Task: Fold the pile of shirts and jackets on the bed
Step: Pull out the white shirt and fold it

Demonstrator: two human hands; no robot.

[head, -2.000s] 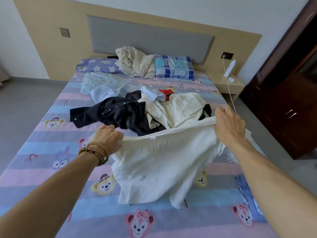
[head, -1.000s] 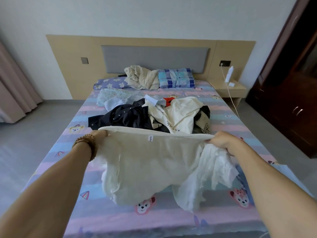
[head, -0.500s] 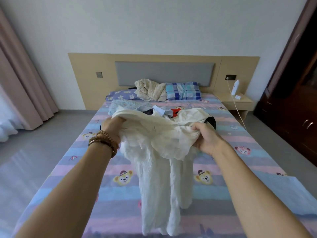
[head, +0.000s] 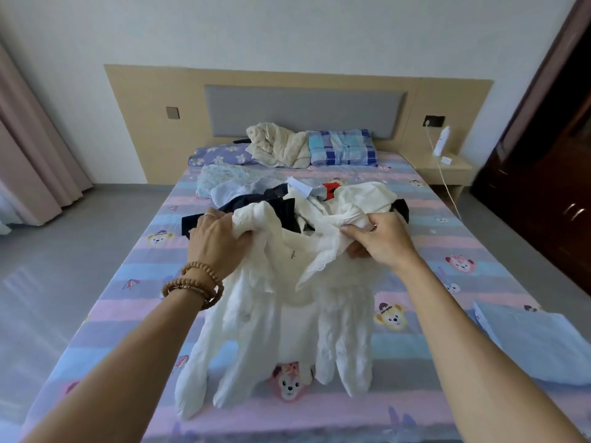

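I hold a white crinkled shirt [head: 287, 321] up over the near half of the bed [head: 128, 302]. My left hand [head: 217, 241], with bead bracelets on the wrist, grips a bunch of its fabric at the upper left. My right hand [head: 380, 241] grips the upper right part near the collar. The shirt's body and sleeves hang down onto the striped cartoon sheet. Behind it lies the pile of clothes [head: 307, 203]: a dark navy garment, cream and white shirts, something red.
A folded light blue item [head: 537, 343] lies at the bed's right edge. Pillows and a beige blanket [head: 281, 145] sit by the headboard. A bedside table [head: 447, 167] with a cable stands at right, a dark wardrobe [head: 550, 174] beyond it, curtains at left.
The shirt was stretched wide between my hands, then lifted and bunched. Now my hands are closer together and the shirt hangs with its sleeves down on the sheet.
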